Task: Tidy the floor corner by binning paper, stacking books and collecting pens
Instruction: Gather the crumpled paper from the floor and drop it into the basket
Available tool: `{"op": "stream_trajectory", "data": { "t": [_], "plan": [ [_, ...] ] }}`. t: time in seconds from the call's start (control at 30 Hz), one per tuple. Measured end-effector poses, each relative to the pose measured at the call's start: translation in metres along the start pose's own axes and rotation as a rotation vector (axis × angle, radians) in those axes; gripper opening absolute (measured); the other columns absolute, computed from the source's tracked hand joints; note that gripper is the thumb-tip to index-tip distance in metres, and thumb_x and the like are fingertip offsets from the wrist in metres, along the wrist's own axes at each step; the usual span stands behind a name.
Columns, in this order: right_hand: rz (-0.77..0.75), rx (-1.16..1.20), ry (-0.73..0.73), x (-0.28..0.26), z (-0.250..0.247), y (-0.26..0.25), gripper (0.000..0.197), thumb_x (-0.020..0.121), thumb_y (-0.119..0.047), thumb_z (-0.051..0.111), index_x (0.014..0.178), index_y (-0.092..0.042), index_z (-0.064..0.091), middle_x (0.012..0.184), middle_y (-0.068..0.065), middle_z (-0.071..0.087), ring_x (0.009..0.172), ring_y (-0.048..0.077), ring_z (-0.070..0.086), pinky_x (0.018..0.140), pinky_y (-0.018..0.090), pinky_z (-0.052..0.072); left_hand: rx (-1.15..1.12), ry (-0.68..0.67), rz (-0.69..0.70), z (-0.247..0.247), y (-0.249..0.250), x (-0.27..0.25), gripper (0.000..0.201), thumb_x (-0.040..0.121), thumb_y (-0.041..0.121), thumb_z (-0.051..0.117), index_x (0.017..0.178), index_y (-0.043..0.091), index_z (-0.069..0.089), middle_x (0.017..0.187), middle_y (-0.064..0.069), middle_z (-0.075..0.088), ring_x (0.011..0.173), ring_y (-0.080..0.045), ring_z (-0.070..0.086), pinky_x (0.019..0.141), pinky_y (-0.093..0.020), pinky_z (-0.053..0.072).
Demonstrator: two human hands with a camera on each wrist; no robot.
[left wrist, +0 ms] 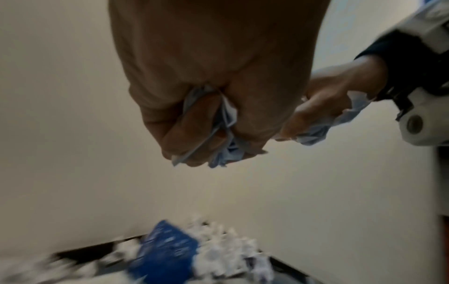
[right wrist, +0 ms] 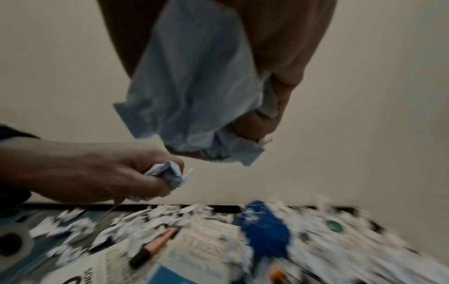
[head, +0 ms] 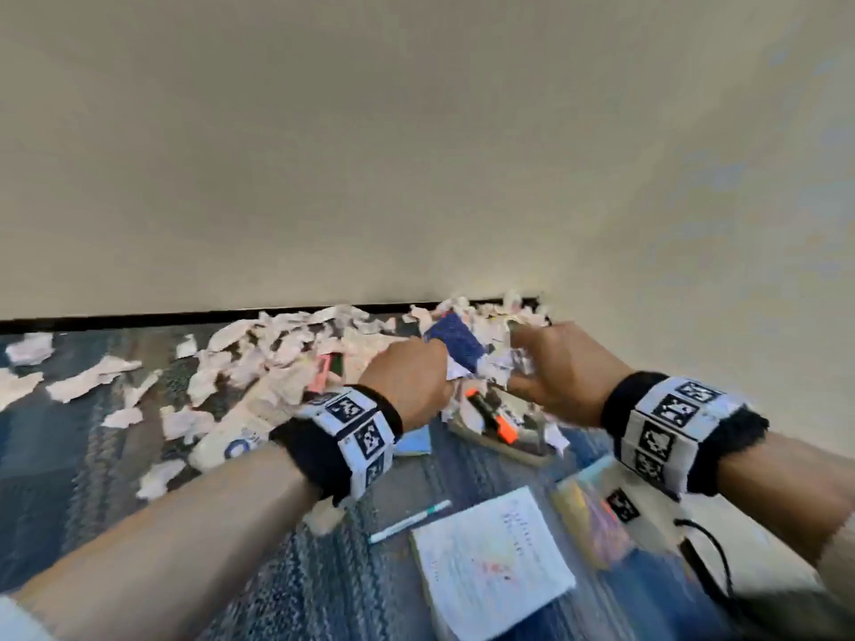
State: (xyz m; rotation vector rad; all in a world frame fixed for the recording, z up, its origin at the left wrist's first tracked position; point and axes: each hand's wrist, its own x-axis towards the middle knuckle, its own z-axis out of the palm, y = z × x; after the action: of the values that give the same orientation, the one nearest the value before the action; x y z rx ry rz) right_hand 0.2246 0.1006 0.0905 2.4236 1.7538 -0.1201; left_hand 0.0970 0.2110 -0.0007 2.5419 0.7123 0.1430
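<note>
— What am I holding right now?

— I'm seeing both fists full. My left hand (head: 407, 379) is curling tight round a wad of crumpled paper (left wrist: 226, 153), with only scraps poking out between the fingers (left wrist: 194, 123). My right hand (head: 562, 372) is gripping a bigger crumpled sheet (right wrist: 194, 92), which is hanging loose below the palm.

— And the rest of the mess, which way is it lying?

— Straight ahead and below. The torn paper scraps (head: 287, 349) are spreading along the foot of the wall (head: 416, 155), running left to right across my view and thickest in the corner (head: 523, 307) just beyond my knuckles. A blue book (head: 455, 342) is sitting in that pile, between my two hands and slightly past them. An orange marker (head: 497, 416) is lying under my wrists, its long axis running away from me toward the left. A white pen (head: 409, 520) and an open notebook (head: 490, 562) are resting nearer to me on the carpet (head: 92, 432).

— Where's the bin?

— I'm not seeing one in any view, so I'm judging the next move as a turn away from the corner to find it. Both hands are sitting about level over the pile; neither is freer, so nothing more is getting picked up before I'm emptying them.
</note>
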Motion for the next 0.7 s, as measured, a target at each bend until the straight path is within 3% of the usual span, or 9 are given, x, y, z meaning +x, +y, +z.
{"op": "stream_trajectory", "data": {
  "t": [0.13,0.2,0.3,0.47,0.53,0.63,0.7],
  "plan": [
    [0.22,0.021,0.064,-0.094,-0.016,0.066,0.024,0.081,-0.03,0.063,0.078,-0.016,0.045,0.077,0.019,0.061,0.077,0.038,0.057,0.059,0.036,0.032,0.082,-0.064,0.288,0.004,0.106,0.008,0.023,0.094,0.033,0.05,0.098,0.01,0.047,0.109,-0.018,0.058,0.099,-0.037,0.056,0.067,-0.035,0.032],
    [0.29,-0.012,0.11,-0.145,-0.018,0.095,0.025,0.08,-0.031,0.058,0.076,-0.018,0.037,0.069,0.011,0.054,0.071,0.037,0.054,0.057,0.033,0.027,0.071,-0.066,0.421,0.007,0.16,0.002,0.02,0.094,0.033,0.049,0.091,0.016,0.039,0.107,-0.017,0.059,0.097,-0.036,0.056,0.066,-0.033,0.031],
    [0.368,-0.012,0.162,-0.22,-0.018,0.123,0.024,0.075,-0.04,0.046,0.075,-0.018,0.035,0.063,-0.004,0.041,0.059,0.028,0.044,0.054,0.036,0.034,0.043,-0.069,0.614,0.011,0.228,-0.016,0.022,0.094,0.035,0.049,0.087,0.019,0.034,0.095,-0.009,0.057,0.088,-0.032,0.052,0.068,-0.032,0.031],
    [0.522,0.059,0.27,-0.336,-0.012,0.161,0.026,0.077,-0.035,0.052,0.069,-0.018,0.034,0.058,-0.004,0.04,0.053,0.017,0.04,0.05,0.03,0.033,-0.027,-0.115,0.927,0.043,0.336,-0.055,0.02,0.09,0.035,0.05,0.084,0.023,0.036,0.092,-0.008,0.059,0.082,-0.029,0.056,0.066,-0.033,0.037],
    [0.593,0.079,0.274,-0.379,-0.007,0.176,0.023,0.074,-0.033,0.053,0.067,-0.02,0.035,0.056,-0.004,0.041,0.053,0.016,0.041,0.049,0.027,0.033,0.009,-0.173,1.016,0.062,0.375,-0.068,0.019,0.09,0.035,0.05,0.086,0.022,0.038,0.096,-0.01,0.06,0.084,-0.03,0.058,0.068,-0.036,0.041],
    [0.711,0.103,0.289,-0.432,0.008,0.204,0.026,0.073,-0.022,0.064,0.068,-0.017,0.04,0.055,-0.001,0.043,0.053,0.017,0.042,0.051,0.034,0.036,0.158,-0.245,1.086,0.088,0.43,-0.075,0.022,0.091,0.033,0.052,0.098,0.013,0.051,0.102,-0.013,0.059,0.088,-0.033,0.058,0.07,-0.039,0.044],
    [0.802,0.142,0.322,-0.461,0.024,0.222,0.024,0.074,-0.021,0.065,0.069,-0.014,0.043,0.054,0.0,0.044,0.053,0.016,0.042,0.052,0.033,0.036,0.259,-0.27,1.124,0.105,0.466,-0.077,0.026,0.091,0.03,0.052,0.106,0.009,0.056,0.105,-0.014,0.06,0.09,-0.034,0.059,0.068,-0.038,0.043]
  ]
}}
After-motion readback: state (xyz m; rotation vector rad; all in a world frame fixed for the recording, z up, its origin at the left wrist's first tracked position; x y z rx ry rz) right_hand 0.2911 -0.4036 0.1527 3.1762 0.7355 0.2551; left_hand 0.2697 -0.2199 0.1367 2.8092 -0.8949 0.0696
